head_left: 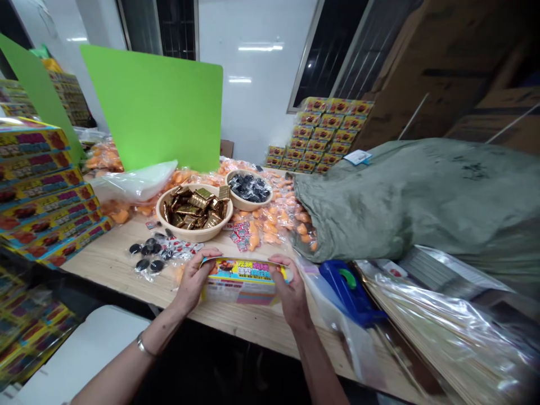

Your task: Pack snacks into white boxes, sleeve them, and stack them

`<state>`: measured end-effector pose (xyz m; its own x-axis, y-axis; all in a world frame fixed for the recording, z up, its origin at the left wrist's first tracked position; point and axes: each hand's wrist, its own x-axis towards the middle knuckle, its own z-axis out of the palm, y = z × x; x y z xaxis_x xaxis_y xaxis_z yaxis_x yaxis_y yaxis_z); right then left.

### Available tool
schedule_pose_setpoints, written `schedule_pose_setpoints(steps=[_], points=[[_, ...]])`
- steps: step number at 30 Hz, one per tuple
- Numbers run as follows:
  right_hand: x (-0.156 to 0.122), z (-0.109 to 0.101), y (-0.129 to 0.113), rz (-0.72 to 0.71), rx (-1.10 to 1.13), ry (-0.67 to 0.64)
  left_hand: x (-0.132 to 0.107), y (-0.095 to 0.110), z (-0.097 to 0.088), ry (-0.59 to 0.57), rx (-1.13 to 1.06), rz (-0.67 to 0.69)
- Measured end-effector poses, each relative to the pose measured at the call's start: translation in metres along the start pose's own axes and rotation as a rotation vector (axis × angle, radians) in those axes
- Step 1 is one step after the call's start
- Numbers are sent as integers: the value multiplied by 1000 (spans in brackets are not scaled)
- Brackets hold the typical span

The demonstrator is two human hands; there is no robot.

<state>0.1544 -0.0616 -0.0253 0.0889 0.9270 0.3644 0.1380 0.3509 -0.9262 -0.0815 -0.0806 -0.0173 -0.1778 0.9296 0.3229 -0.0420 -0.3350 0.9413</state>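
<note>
Bare forearms (122,365) are reaching out from 6 o'clock, and a metal bangle (144,346) is sitting on the left wrist. Left hand (194,280) and right hand (292,292) are staying apart, but both are gripping the same printed card (243,280), 1 at each end. This card is lying at 12 o'clock from the body, at the near part of a wooden table (112,264), and it is showing yellow and blue print.

Nearest to the left hand, at 11 o'clock, small black packets (147,256) are lying on the table. Beyond them, a beige bowl (194,236) is holding gold packets (194,205), and a smaller bowl (255,207) is holding black packets (248,188). Orange packets (268,225) are spreading around both bowls.

Nearest to the right hand, at 2 o'clock, a blue tape dispenser (350,289) is standing on the table. A big green sack (422,208) is lying at 2 to 3 o'clock, touching the orange packets. Printed boxes (37,185) are stacking up at 10 o'clock, more boxes (318,135) are stacking at 1 o'clock, and a green board (152,107) is standing upright at 12 o'clock.
</note>
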Motion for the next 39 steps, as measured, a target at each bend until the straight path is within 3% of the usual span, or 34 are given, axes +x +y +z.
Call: schedule_pose_setpoints(steps=[6,12,16,19,25,28,31,34,39], points=[[-4,-21,18,-415,-35,-179,4,-9,-24,-271,78,232],[-6,-28,19,-584,-151,-171,18,-18,-33,-286,317,580],[-5,-34,19,-660,-243,-218,27,-11,-43,-468,403,838],[-5,-35,20,-710,-291,-201,29,-6,-49,-503,523,953],[-2,-32,16,-728,-352,-172,20,3,-53,-504,660,955],[1,-33,13,-759,-379,-196,19,22,-51,-573,899,939],[1,-34,13,-751,-391,-194,22,46,-41,-595,1190,961],[-2,-30,15,-728,-386,-165,27,59,-22,-696,1360,965],[-8,-19,12,-720,-343,-117,35,40,-10,-801,1147,960]])
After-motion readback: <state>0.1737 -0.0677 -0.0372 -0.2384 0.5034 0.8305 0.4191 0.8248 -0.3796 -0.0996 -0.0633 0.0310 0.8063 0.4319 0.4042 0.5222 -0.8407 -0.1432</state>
